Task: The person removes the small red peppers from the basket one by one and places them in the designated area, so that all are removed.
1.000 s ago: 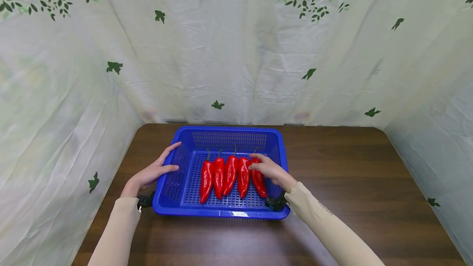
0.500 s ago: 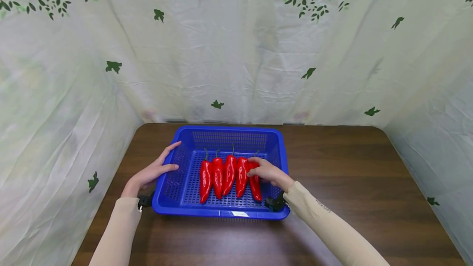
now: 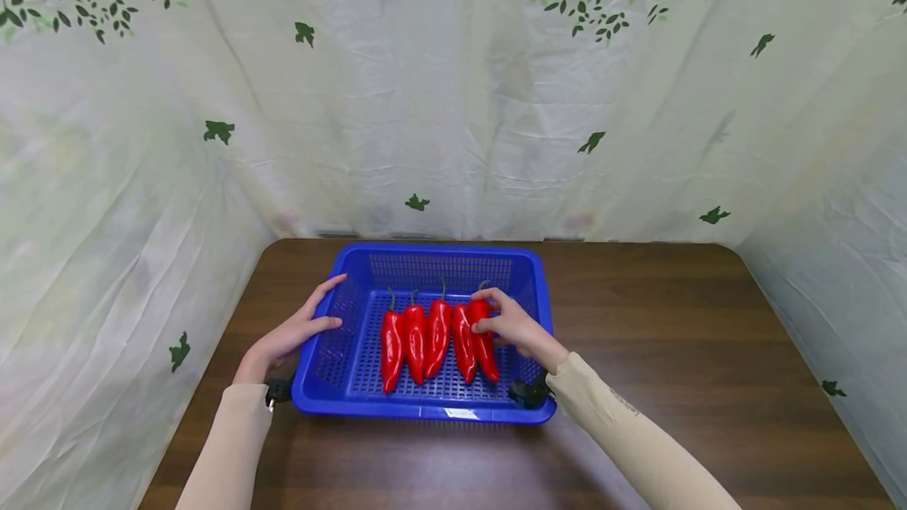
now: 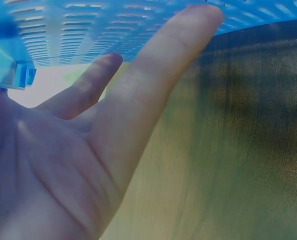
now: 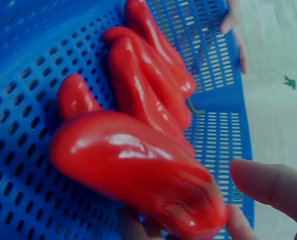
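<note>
Several glossy red peppers [image 3: 437, 337] with green stems lie side by side in a blue plastic basket [image 3: 425, 408]. My right hand [image 3: 520, 329] reaches over the basket's right side and holds the rightmost red pepper [image 3: 485, 352], fingers around its stem end. In the right wrist view that pepper [image 5: 133, 160] fills the foreground, with fingertips showing along its lower edge. My left hand [image 3: 294, 333] rests at the basket's left side, its index finger and thumb spread. The left wrist view shows its thumb [image 4: 158, 65] stretched straight along the slotted outer wall [image 4: 108, 30].
The basket stands on a brown wooden table [image 3: 659, 321], near its back edge. A pale curtain [image 3: 453, 116] printed with green leaves hangs behind and on both sides. A black wrist device [image 3: 527, 392] hangs under the right wrist, inside the basket's front right corner.
The rightmost pepper has moved left under my right hand, close against its neighbour. The other peppers have shifted slightly left. My left hand has stayed at the basket's side.
</note>
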`<state>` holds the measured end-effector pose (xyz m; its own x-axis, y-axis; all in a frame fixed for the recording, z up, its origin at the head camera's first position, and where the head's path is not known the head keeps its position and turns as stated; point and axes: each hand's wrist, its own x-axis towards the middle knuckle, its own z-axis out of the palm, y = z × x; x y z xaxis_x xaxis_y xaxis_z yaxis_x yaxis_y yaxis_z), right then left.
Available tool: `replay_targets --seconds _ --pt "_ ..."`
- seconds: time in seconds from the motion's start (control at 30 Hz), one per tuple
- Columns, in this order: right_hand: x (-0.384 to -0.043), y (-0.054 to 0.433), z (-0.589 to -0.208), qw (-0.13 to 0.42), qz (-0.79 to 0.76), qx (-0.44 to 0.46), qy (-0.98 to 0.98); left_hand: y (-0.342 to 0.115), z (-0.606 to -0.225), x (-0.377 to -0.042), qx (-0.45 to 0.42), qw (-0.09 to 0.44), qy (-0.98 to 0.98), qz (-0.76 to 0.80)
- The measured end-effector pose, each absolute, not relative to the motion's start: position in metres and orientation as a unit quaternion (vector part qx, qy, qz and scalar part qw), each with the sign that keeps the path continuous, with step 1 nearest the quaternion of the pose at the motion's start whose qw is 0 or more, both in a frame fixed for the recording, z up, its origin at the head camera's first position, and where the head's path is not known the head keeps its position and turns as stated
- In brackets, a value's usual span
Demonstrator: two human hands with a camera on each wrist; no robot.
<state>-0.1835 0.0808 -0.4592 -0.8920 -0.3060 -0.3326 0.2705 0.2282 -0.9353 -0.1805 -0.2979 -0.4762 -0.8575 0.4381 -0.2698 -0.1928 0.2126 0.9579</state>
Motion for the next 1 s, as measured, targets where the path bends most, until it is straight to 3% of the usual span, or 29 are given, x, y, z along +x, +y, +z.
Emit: replay_targets --seconds 1.0 --pt "-0.181 0.142 -0.418 0.174 -0.678 -0.075 0.710 -0.297 -0.476 -0.176 0.077 0.239 0.741 0.623"
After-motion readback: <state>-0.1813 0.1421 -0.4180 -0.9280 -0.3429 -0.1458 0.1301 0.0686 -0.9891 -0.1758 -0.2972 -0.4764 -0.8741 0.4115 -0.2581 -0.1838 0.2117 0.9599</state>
